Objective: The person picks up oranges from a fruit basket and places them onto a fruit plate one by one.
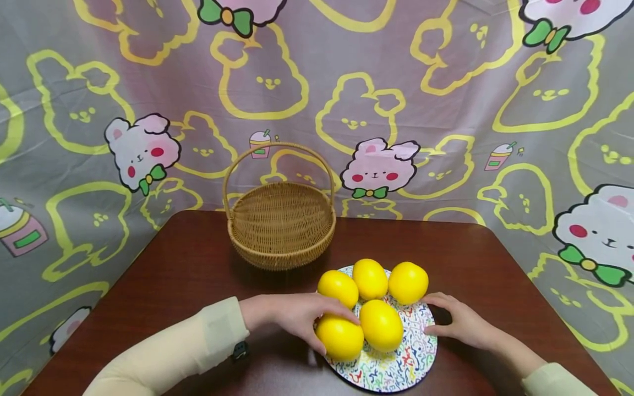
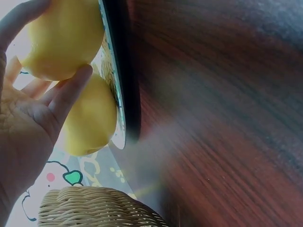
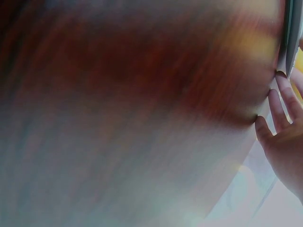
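Several smooth yellow lemons sit on a round plate (image 1: 421, 352) with a multicoloured squiggle pattern. My left hand (image 1: 299, 318) grips the front-left lemon (image 1: 340, 338), thumb on its near side and fingers over its top. In the left wrist view this lemon (image 2: 66, 40) stands close by the plate's rim, with another lemon (image 2: 90, 116) beyond it. Beside the held one is a larger-looking lemon (image 1: 381, 325). At the plate's right edge, my right hand (image 1: 465, 324) has its fingers spread, thumb and fingertips right at the rim; the right wrist view shows other fingertips (image 3: 262, 123) against the table.
A wicker basket (image 1: 282, 253) with a tall arched handle stands behind the plate, left of centre on the dark wooden table (image 1: 198, 258). A patterned cloth (image 1: 297, 66) with cartoon rabbits hangs round the table's back and sides.
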`<state>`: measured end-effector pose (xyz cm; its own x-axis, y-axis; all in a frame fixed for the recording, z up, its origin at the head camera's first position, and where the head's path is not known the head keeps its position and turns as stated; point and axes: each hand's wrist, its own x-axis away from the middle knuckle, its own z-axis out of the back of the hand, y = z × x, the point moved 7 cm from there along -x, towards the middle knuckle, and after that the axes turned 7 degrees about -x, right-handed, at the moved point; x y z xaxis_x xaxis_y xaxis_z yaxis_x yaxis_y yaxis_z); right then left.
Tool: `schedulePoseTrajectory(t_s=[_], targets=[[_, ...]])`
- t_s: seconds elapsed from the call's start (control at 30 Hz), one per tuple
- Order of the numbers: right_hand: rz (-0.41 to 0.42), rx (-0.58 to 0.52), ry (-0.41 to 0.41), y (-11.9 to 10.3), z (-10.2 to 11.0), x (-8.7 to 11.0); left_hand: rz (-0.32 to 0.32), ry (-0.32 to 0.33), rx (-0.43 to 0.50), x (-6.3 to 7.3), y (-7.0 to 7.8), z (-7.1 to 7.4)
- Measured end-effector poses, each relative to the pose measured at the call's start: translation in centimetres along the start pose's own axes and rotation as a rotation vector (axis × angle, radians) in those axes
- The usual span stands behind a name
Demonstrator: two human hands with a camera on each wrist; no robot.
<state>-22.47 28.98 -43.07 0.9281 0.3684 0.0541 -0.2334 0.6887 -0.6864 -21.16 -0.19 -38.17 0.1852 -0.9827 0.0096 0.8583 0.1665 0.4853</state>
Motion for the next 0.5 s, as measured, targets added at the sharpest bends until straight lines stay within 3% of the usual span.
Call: schedulePoseTrajectory(t_s=[0.5], targets=[[0.016, 0.004, 0.015, 0.01, -0.03, -0.06, 0.019, 0.020, -0.063, 0.43, -0.22, 0.18]])
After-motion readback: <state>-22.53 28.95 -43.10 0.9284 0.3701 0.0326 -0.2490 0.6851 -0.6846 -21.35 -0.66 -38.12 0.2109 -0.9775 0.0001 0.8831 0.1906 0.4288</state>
